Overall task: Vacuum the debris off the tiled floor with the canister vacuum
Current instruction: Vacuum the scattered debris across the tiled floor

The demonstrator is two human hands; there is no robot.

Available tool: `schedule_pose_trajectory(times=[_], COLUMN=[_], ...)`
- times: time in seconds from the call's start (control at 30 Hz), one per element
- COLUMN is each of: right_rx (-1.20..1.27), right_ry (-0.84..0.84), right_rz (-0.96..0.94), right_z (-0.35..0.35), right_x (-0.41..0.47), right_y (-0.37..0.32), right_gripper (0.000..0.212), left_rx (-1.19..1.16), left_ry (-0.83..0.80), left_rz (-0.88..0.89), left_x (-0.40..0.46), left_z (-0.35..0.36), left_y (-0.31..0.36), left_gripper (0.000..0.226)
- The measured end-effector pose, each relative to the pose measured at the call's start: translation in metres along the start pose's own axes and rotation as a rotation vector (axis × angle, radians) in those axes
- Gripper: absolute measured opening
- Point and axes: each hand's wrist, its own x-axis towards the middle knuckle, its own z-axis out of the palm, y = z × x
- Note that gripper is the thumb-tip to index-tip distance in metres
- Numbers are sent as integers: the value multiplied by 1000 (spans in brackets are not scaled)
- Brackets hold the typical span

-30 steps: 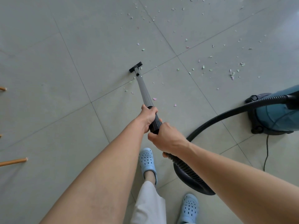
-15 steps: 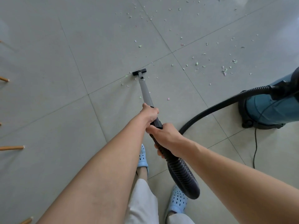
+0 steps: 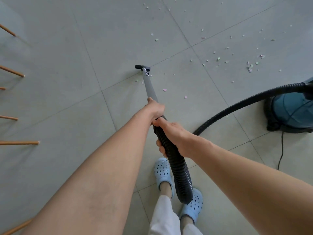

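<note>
Debris [image 3: 250, 67] near nozzle [image 3: 142, 67], apparently unswept.

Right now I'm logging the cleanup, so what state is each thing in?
Left hand: grips the grey wand.
Right hand: grips the black hose just behind the wand.
Nozzle: on the floor, at a tile joint.
Debris: scattered, mostly right of and beyond the nozzle, not yet picked up.
Canister: standing at right, hose attached.
Power cord: trailing on the tiles.
</note>
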Motion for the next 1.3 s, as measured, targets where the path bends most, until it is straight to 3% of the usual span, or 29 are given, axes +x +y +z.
schedule_pose_trajectory(times=[0.07, 0.3, 0.6, 0.77, 1.03, 1.3], right_rx=[-46, -163, -304, -580, -1019, -1138], right_ry=[14, 8, 59, 157, 314, 447], right_rz=[1, 1, 16, -76, -231, -272], right_z=[0, 2, 9, 3, -9, -31], right_x=[0, -7, -19, -29, -36, -45], right_y=[2, 2, 25, 39, 59, 76], right_gripper=[32, 34, 33, 31, 35, 39], left_rx=[-45, -185, -380, -585, -828, -888], left_ry=[-2, -2, -18, -43, -76, -126], left_rz=[3, -38, -56, -33, -30, -34], left_x=[1, -3, -24, -37, -51, -58], left_z=[2, 1, 17, 36, 62, 89], left_y=[-5, -19, -49, -61, -67, -59], left_gripper=[28, 37, 29, 41, 34, 50])
